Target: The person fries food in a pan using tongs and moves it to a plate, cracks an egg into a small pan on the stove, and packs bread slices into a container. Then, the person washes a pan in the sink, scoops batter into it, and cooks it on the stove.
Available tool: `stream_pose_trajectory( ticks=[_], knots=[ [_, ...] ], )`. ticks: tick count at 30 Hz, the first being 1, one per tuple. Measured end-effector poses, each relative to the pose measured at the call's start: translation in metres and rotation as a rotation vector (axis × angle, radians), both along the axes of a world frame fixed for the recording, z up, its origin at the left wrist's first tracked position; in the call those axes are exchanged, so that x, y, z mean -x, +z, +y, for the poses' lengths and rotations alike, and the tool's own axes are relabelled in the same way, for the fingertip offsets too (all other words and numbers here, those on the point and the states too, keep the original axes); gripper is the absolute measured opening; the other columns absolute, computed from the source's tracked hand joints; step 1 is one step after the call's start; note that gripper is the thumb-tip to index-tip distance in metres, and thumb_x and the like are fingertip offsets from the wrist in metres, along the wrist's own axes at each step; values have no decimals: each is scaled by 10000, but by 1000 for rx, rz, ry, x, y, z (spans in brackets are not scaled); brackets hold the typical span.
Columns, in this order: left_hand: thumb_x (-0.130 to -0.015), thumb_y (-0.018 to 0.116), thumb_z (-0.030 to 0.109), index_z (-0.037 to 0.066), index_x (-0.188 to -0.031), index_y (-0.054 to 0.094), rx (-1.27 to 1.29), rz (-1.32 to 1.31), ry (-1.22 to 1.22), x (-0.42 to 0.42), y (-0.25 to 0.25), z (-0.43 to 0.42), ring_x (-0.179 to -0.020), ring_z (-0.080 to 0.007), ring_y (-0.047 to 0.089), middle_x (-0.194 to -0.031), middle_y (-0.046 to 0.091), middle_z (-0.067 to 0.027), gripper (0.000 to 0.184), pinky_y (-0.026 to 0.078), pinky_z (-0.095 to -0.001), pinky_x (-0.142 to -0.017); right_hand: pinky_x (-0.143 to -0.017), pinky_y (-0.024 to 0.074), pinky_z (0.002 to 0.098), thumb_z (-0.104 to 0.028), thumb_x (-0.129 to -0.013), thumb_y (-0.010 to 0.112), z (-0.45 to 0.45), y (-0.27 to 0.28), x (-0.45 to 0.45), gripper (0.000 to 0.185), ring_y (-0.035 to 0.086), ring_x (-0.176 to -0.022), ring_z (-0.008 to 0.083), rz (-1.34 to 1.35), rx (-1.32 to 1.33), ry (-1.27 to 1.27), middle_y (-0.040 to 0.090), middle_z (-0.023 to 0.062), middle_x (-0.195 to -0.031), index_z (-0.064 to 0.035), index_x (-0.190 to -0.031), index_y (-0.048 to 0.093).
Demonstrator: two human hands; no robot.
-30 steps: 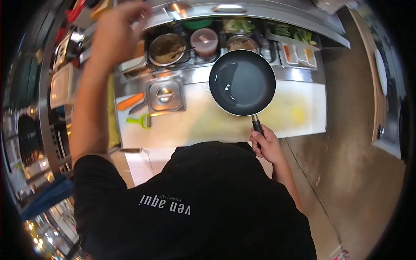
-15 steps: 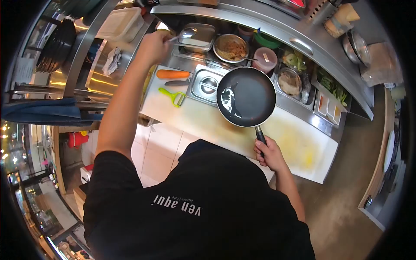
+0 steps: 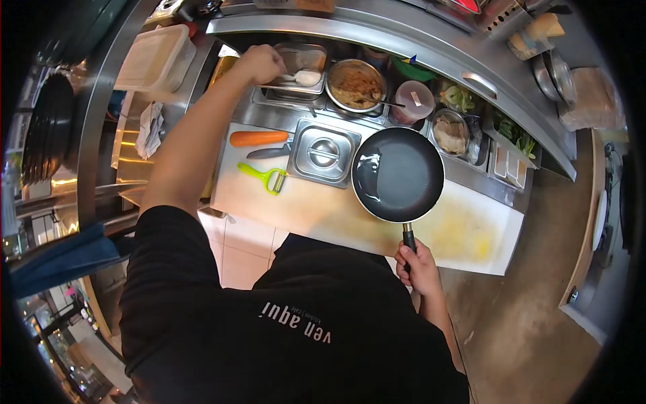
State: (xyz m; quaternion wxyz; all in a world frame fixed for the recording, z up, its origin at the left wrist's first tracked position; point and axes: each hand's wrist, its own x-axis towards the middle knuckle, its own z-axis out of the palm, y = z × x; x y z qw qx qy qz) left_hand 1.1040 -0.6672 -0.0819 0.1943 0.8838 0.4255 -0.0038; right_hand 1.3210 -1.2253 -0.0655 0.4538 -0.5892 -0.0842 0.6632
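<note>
Left hand (image 3: 264, 65) grips spoon (image 3: 308, 79) at metal container (image 3: 324, 59); right hand (image 3: 418, 266) clasps frying pan (image 3: 407, 176) by handle above desk (image 3: 468, 237), pan rim overlapping steel lid's (image 3: 316, 156) right edge in view. Yellow-stained desk surface runs rightward past pan.

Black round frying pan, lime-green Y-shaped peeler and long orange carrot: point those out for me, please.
Black round frying pan (image 3: 400, 175): head view, flat inside base.
Lime-green Y-shaped peeler (image 3: 258, 173): head view, handle.
Long orange carrot (image 3: 258, 139): head view, middle of its side.
</note>
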Motion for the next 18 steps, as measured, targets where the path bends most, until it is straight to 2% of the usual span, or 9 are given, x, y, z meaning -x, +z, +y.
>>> stream_pose_trajectory(
  ticks=[1, 4, 5, 7, 8, 10, 14, 16, 18],
  knots=[
    [-829, 735, 267, 80, -1010, 831, 3, 0, -7, 2, 5, 0, -854, -276, 765, -881, 790, -138, 277, 600, -391, -788, -383, 354, 242, -249, -1085, 589, 2, -1, 1, 212, 458, -483, 79, 0, 3, -7, 508, 15, -760, -86, -985, 496],
    [-826, 746, 227, 63, -976, 834, 183, -108, 93, 9, 22, -3, -679, -121, 674, -771, 739, -65, 239, 547, -313, -602, -377, 338, 238, -257, -1088, 585, 12, 0, 1, 222, 455, -484, 76, -44, -18, -7, 508, 16, -765, -80, -986, 500],
    [-826, 746, 227, 63, -976, 834, 188, -111, 92, 9, 23, -1, -679, -121, 674, -771, 739, -65, 239, 547, -313, -602, -377, 338, 238, -257, -1088, 585, 17, 1, 1, 222, 455, -484, 76, -46, -13, -8, 508, 16, -765, -80, -986, 500],
    [-838, 716, 265, 104, -992, 837, 126, -72, 116, 12, 28, 1, -894, -286, 762, -938, 794, -136, 253, 591, -394, -857, -376, 332, 239, -253, -1086, 587, 25, 2, 1, 218, 454, -484, 76, -32, -28, -4, 510, 15, -768, -78, -989, 502],
    [-838, 716, 265, 104, -992, 837, 128, -74, 117, 13, 29, -1, -894, -286, 762, -938, 794, -136, 253, 591, -394, -857, -376, 332, 239, -253, -1086, 587, 29, 2, 1, 218, 454, -484, 76, -33, -25, -2, 510, 15, -768, -78, -989, 502],
    [-872, 680, 241, 118, -1051, 822, -172, -82, -43, 14, 30, -6, -937, -325, 751, -990, 784, -151, 259, 589, -433, -876, -378, 333, 239, -246, -1084, 589, 36, 3, 1, 209, 452, -485, 76, -39, -33, 19, 511, 14, -769, -78, -996, 503],
    [-902, 645, 210, 137, -1107, 804, -359, -57, -105, 17, 34, -13, -989, -353, 734, -1044, 771, -156, 270, 582, -470, -897, -385, 333, 238, -239, -1085, 587, 45, 10, 5, 197, 447, -488, 74, -30, -48, 33, 499, 9, -765, -77, -1010, 502],
    [-921, 646, 207, 112, -1071, 805, -378, -171, 115, 16, 36, -19, -1005, -388, 712, -1027, 768, -168, 239, 562, -491, -920, -393, 338, 235, -237, -1087, 582, 45, 12, 6, 191, 441, -489, 72, -20, -51, 52, 485, 3, -760, -77, -1021, 500],
    [-916, 652, 212, 106, -1067, 802, -427, -117, 101, 15, 12, -11, -991, -387, 718, -1032, 769, -167, 238, 569, -489, -911, -395, 340, 235, -237, -1088, 579, 44, 12, 7, 190, 441, -490, 72, -25, -53, 58, 481, 0, -759, -78, -1021, 500]
  ],
)
